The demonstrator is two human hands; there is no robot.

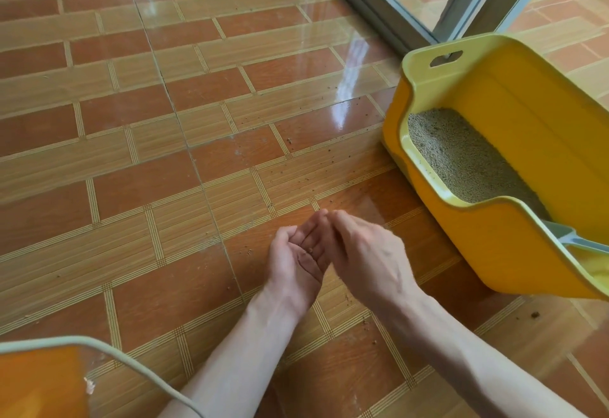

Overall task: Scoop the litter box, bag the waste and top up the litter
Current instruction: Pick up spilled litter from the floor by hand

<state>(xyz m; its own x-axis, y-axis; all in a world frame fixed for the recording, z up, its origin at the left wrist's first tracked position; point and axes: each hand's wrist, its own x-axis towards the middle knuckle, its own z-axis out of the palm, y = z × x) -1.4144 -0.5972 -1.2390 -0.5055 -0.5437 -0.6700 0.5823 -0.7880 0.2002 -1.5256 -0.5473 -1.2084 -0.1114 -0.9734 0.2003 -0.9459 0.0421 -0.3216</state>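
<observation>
In the head view, the person is crouching over the tiled floor (197, 120) with both forearms reaching forward. The left hand (298, 252) is lying palm up, its fingers pressed together and curled into a shallow cup, and a few litter grains (309, 249) are sitting in the palm. The right hand (365, 252) is facing palm down beside it, fingertips touching the left fingertips; its fingers are lying together, and whether they are pinching a grain cannot be told.

The yellow litter box (494, 236) is standing to the right of the hands, near a glass door frame (395, 12). Grey litter (461, 153) is filling its bottom, and a pale scoop (580, 243) is resting on its near edge. Scattered grains (296, 173) are lying on the tiles between the hands and the box, and left of it.

This looks like tidying spilled litter by hand, a side step to scooping. Next, the cupped hand probably needs carrying level to the box or a waste bag, none of which is showing here.

An orange object with a pale rim (39, 381) is sitting far left of the box.
</observation>
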